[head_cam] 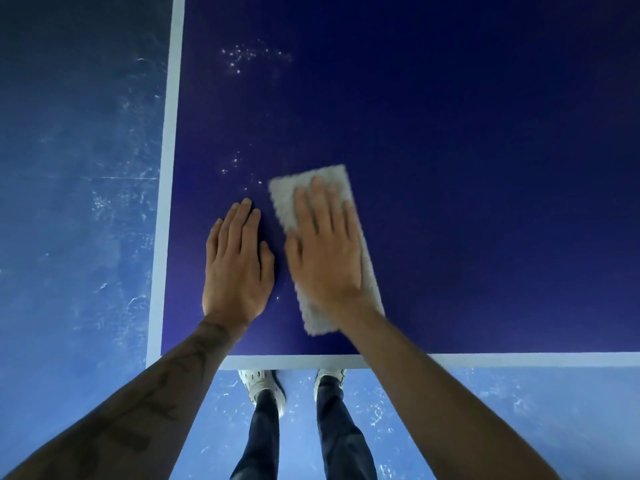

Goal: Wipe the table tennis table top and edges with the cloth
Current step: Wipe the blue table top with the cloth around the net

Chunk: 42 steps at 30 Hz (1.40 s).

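2 hands lie flat on the counter [450, 168]: right hand [323, 251] presses the cloth [287, 202] near the corner, left hand [235, 265] empty beside it. Sweep firmly toward the specks [249, 57], overlapping passes.

The cloth [325, 247] lay flat on the table top [450, 168] near its near-left corner, with the right hand [323, 254] spread on it. The left hand [237, 268] rested flat on the table just left of the cloth. Specks [254, 57] lay farther back. Two shoes [263, 386] stood on the floor [79, 202] below the near edge.
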Each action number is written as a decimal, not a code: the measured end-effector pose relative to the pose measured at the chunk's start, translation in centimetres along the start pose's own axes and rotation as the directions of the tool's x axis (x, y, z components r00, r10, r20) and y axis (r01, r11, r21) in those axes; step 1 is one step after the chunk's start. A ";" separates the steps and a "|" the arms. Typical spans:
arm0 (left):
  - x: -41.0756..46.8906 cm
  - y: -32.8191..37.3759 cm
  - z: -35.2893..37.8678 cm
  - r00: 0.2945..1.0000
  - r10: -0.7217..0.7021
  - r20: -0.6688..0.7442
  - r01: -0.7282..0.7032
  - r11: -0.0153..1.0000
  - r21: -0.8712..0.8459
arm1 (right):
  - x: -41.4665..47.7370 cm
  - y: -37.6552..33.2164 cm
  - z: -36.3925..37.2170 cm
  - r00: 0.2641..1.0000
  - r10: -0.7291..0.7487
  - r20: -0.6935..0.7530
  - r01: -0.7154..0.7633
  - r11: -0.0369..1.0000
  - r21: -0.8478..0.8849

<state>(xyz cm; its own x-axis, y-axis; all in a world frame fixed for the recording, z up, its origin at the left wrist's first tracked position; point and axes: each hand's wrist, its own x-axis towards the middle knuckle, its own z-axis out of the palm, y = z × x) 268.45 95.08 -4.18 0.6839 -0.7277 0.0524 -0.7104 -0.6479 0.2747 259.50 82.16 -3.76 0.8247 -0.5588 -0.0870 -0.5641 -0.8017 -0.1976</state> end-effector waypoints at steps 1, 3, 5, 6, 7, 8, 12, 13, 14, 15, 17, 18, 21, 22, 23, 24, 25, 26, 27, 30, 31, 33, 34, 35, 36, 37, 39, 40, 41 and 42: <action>0.0 0.0 0.0 1.000 0.003 0.001 -0.003 1.000 0.000 | -1.7 0.2 0.1 0.998 -0.068 0.009 0.068 0.998 -0.003; 0.0 0.0 -0.1 1.000 -0.010 0.006 0.010 1.000 -0.014 | -3.8 2.4 0.0 0.994 -0.108 0.016 0.109 0.994 -0.016; 0.0 0.2 -0.3 0.999 -0.025 0.025 0.026 0.999 -0.046 | -4.3 5.0 -0.7 0.999 -0.035 0.016 0.035 0.998 -0.044; 0.0 0.1 -0.4 0.999 -0.020 0.036 0.022 0.998 -0.062 | -3.8 5.8 -1.0 1.000 0.009 0.003 -0.009 0.998 -0.062; 0.0 -0.1 -0.7 0.999 -0.008 0.047 0.012 0.997 -0.079 | -3.0 6.1 -1.2 0.998 0.058 -0.010 -0.059 0.996 -0.073; 0.0 -0.5 -0.9 0.999 0.010 0.053 -0.005 0.996 -0.094 | -2.0 5.9 -1.4 0.993 0.112 -0.021 -0.113 0.991 -0.077; -1.0 -3.0 -2.0 0.995 0.091 0.031 -0.089 0.994 -0.057 | 0.3 1.0 -0.4 0.966 0.254 -0.051 -0.255 0.967 -0.016; -1.2 -3.8 -2.2 0.995 0.099 0.029 -0.098 0.994 -0.040 | -0.2 -0.6 0.0 0.974 0.221 -0.041 -0.221 0.975 -0.004; -1.5 -4.5 -2.4 0.994 0.102 0.032 -0.102 0.994 -0.027 | -1.2 -2.2 0.5 0.987 0.159 -0.029 -0.159 0.987 -0.005; -1.9 -5.2 -2.5 0.994 0.104 0.039 -0.103 0.994 -0.018 | -2.8 -3.5 0.8 0.996 0.085 -0.008 -0.085 0.996 -0.015; -2.4 -6.0 -2.6 0.993 0.103 0.061 -0.102 0.995 -0.022 | -6.1 -3.9 1.1 0.999 -0.038 0.028 0.039 0.998 -0.041; -2.6 -6.0 -2.6 0.993 0.100 0.068 -0.098 0.995 -0.033 | -7.3 -3.1 1.1 0.998 -0.055 0.040 0.057 0.997 -0.057; -2.7 -6.1 -2.4 0.994 0.090 0.063 -0.087 0.995 -0.059 | -8.2 0.6 0.3 0.996 0.075 0.044 -0.071 0.994 -0.086; -2.6 -6.2 -2.3 0.994 0.092 0.058 -0.088 0.994 -0.058 | -7.5 1.2 0.0 0.991 0.128 0.026 -0.125 0.988 -0.092; -2.6 -6.3 -2.2 0.994 0.095 0.055 -0.092 0.994 -0.055 | -6.4 1.3 -0.1 0.984 0.178 0.012 -0.176 0.980 -0.091; -2.6 -6.4 -2.1 0.994 0.097 0.052 -0.094 0.994 -0.054 | -5.2 0.8 -0.1 0.975 0.224 -0.007 -0.224 0.971 -0.085; -2.6 -6.5 -2.1 0.994 0.098 0.048 -0.095 0.994 -0.058 | -3.9 -0.2 0.0 0.964 0.263 -0.032 -0.265 0.962 -0.071; -2.6 -6.5 -2.0 0.994 0.098 0.044 -0.095 0.993 -0.065 | -2.8 -1.5 0.4 0.954 0.294 -0.051 -0.297 0.954 -0.052; -2.6 -6.6 -2.0 0.994 0.100 0.037 -0.097 0.992 -0.074 | -2.0 -3.0 0.8 0.950 0.308 -0.054 -0.310 0.950 -0.028; -2.6 -7.0 -2.1 0.996 0.091 0.010 -0.089 0.986 -0.138 | -3.2 -7.6 2.1 0.982 0.188 -0.028 -0.189 0.982 -0.020; -2.6 -7.3 -2.2 0.996 0.087 -0.006 -0.087 0.985 -0.152 | -4.5 -8.5 2.4 0.993 0.115 -0.012 -0.115 0.993 -0.031; -2.2 -8.2 -2.6 0.995 0.094 -0.026 -0.097 0.987 -0.132 | -7.5 -8.2 2.5 1.000 -0.002 0.025 0.003 0.999 -0.053; -1.9 -8.7 -2.9 0.995 0.097 -0.020 -0.099 0.989 -0.108 | -8.6 -7.2 2.3 0.999 -0.017 0.047 0.020 0.998 -0.067; -1.6 -9.2 -3.0 0.995 0.097 -0.005 -0.097 0.992 -0.083 | -9.1 -5.9 1.9 0.998 -0.001 0.064 0.006 0.997 -0.082; -1.2 -9.6 -3.1 0.995 0.096 0.015 -0.095 0.994 -0.061 | -9.0 -4.8 1.6 0.997 0.042 0.070 -0.035 0.995 -0.093; -1.0 -9.9 -3.2 0.995 0.096 0.037 -0.095 0.995 -0.044 | -8.3 -4.0 1.3 0.993 0.102 0.061 -0.096 0.991 -0.097; -0.8 -10.3 -3.1 0.993 0.105 0.060 -0.103 0.994 -0.030 | -5.7 -4.1 1.0 0.970 0.244 0.008 -0.243 0.967 -0.080; -0.9 -10.4 -3.0 0.992 0.112 0.055 -0.111 0.993 -0.029 | -4.2 -4.8 1.1 0.952 0.304 -0.025 -0.305 0.950 -0.062; -0.9 -10.5 -2.8 0.992 0.116 0.043 -0.114 0.993 -0.033 | -2.8 -6.0 1.3 0.935 0.350 -0.048 -0.352 0.935 -0.040; -0.9 -10.5 -2.7 0.993 0.116 0.028 -0.115 0.993 -0.040 | -1.8 -7.4 1.7 0.925 0.375 -0.057 -0.377 0.926 -0.024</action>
<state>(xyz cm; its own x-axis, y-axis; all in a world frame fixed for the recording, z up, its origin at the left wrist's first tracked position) 275.74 103.20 -4.53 0.5919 -0.8040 0.0571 -0.7772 -0.5505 0.3048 262.32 89.48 -3.84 0.5492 -0.8298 -0.0991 -0.8340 -0.5369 -0.1268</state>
